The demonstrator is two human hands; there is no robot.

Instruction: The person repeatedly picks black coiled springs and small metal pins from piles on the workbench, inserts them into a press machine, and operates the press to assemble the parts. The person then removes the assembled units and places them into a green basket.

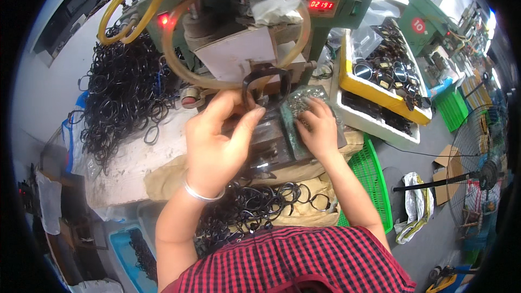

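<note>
Looking down, head view: a person sits at a green press (325, 16), the landmark here.
Left hand (217, 141): fingers pinched closed on a black frame (266, 84), held just below the press head.
Right hand (317, 125): lies palm down in a tray of small metal parts (304, 103), right of the frame; its fingertips are buried, so I cannot tell its grip.
Left of press: heap of black rings (125, 92).
Right of press: yellow tray (374, 89), contents hard to make out.
</note>
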